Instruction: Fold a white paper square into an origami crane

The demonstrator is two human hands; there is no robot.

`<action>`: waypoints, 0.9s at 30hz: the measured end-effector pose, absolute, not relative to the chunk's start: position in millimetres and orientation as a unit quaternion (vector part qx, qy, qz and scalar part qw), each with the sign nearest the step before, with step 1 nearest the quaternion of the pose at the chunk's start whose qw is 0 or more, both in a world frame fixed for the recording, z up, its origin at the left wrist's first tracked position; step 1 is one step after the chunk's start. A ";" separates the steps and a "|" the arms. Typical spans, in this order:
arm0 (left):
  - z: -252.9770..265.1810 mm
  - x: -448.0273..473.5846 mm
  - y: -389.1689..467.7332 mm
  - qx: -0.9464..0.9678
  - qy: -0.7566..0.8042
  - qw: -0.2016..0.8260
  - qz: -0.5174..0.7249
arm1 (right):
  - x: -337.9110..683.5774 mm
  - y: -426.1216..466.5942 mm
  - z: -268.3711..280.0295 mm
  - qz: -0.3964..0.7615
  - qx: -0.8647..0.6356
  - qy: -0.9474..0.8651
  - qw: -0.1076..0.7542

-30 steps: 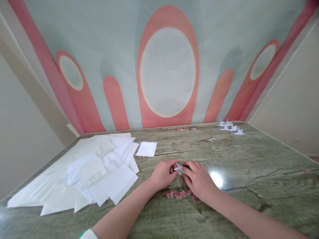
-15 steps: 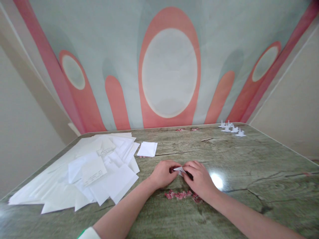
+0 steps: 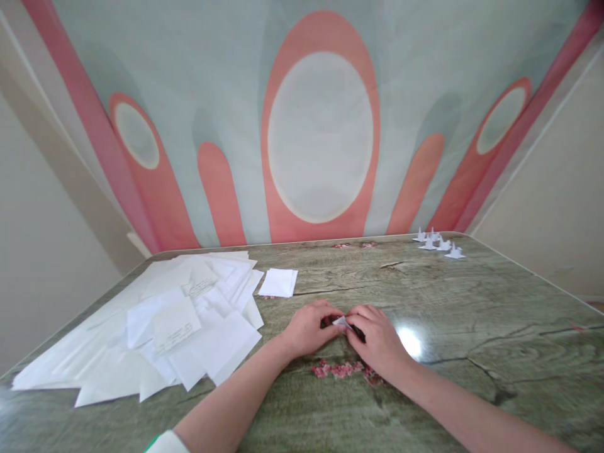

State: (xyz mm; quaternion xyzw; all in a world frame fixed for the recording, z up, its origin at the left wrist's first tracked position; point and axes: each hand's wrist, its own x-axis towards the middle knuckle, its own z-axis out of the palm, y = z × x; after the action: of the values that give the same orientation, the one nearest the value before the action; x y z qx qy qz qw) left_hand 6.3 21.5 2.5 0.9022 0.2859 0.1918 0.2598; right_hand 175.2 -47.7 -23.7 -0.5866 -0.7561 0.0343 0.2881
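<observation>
Between my two hands, just above the middle of the table, is a small folded white paper. My left hand pinches its left side with curled fingers. From the other side my right hand grips it between thumb and fingers. The fingers cover much of the paper, so its exact shape cannot be made out. Beyond my left hand lies a small stack of square white papers.
A wide heap of white paper sheets spreads over the left of the wood-patterned table. Several folded paper cranes stand at the far right corner. A patterned wall covering rises behind the far edge.
The folded paper has shifted slightly between my fingers, and a little less of it shows. Both hands keep nearly the same place.
</observation>
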 end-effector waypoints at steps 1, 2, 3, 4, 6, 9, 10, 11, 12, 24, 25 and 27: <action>2.0 6.3 21.7 0.902 0.287 0.259 0.194 | 175.2 -48.0 -23.5 0.035 -0.586 -0.756 0.288; 1.2 6.4 22.0 0.901 0.288 0.258 0.198 | 175.2 -48.3 -23.2 0.035 -0.586 -0.757 0.288; 0.3 6.4 22.3 0.900 0.288 0.258 0.201 | 175.1 -48.7 -22.7 0.036 -0.585 -0.758 0.288; -0.6 6.4 22.7 0.899 0.289 0.260 0.204 | 175.0 -49.2 -22.3 0.037 -0.584 -0.758 0.287; -2.6 6.5 23.7 0.896 0.290 0.264 0.209 | 175.0 -50.1 -21.5 0.038 -0.583 -0.759 0.287; -5.0 6.8 25.4 0.893 0.292 0.269 0.211 | 175.3 -51.0 -21.4 0.038 -0.582 -0.758 0.292; -5.5 6.9 25.9 0.892 0.293 0.270 0.212 | 175.4 -51.0 -21.6 0.038 -0.582 -0.758 0.293; -5.9 7.1 26.3 0.891 0.294 0.272 0.214 | 175.4 -51.0 -21.8 0.038 -0.582 -0.758 0.293; -6.0 7.1 26.5 0.889 0.295 0.275 0.217 | 175.4 -50.8 -21.9 0.037 -0.582 -0.758 0.292; -10.7 7.1 30.5 0.878 0.277 0.285 0.265 | 172.5 -54.0 -18.2 0.011 -0.560 -0.777 0.288; -11.1 7.1 31.2 0.880 0.276 0.280 0.266 | 172.6 -54.3 -18.1 0.010 -0.556 -0.779 0.290; -10.7 6.5 32.2 0.887 0.268 0.269 0.263 | 172.7 -54.8 -17.6 0.004 -0.550 -0.783 0.290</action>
State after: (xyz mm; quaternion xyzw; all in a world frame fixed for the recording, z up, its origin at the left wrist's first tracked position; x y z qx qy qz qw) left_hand 6.5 32.2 -10.7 0.8870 0.2676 0.2632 0.2689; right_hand 172.7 -54.8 -17.6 -0.5502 -0.7829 0.0042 0.2904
